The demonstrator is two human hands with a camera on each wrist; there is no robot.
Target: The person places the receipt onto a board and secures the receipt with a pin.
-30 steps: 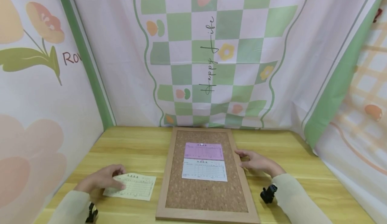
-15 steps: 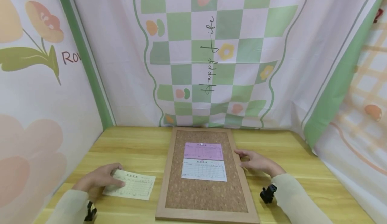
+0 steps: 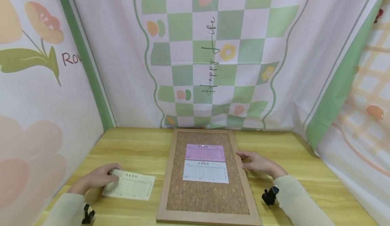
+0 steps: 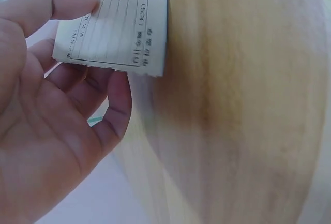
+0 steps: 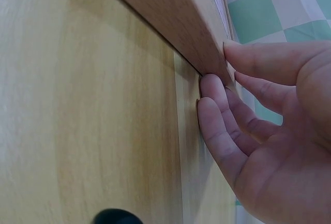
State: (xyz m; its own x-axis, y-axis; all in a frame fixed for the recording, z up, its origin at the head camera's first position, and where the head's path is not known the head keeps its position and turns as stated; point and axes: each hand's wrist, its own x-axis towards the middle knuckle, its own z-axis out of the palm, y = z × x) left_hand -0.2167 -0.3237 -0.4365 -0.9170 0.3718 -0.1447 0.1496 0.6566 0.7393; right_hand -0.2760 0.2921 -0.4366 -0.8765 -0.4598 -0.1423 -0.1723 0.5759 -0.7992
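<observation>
My left hand (image 3: 99,177) pinches a pale yellow printed slip (image 3: 132,186) at its left end, thumb on top and fingers behind. In the left wrist view the slip's ragged short edge (image 4: 116,69) hangs over the fingers, tilted off the table. My right hand (image 3: 259,163) holds the right edge of a wood-framed cork board (image 3: 207,199), its thumb and bent fingers on the frame (image 5: 191,32). A pink slip (image 3: 204,153) is fixed to the board by a white pushpin (image 3: 202,146). Directly below it lies a white slip (image 3: 205,171), their edges meeting.
The board lies on a wood-grain table (image 3: 140,144), its far end near a green-checked curtain (image 3: 213,66). Flower-printed cloth (image 3: 33,94) closes in the left side, and another cloth (image 3: 365,94) the right. Black wrist devices (image 3: 270,195) sit below the sleeves.
My left hand has drawn slightly left with the yellow slip, whose upper edge has come up and more fully into view. The right hand and cork board have stayed put.
</observation>
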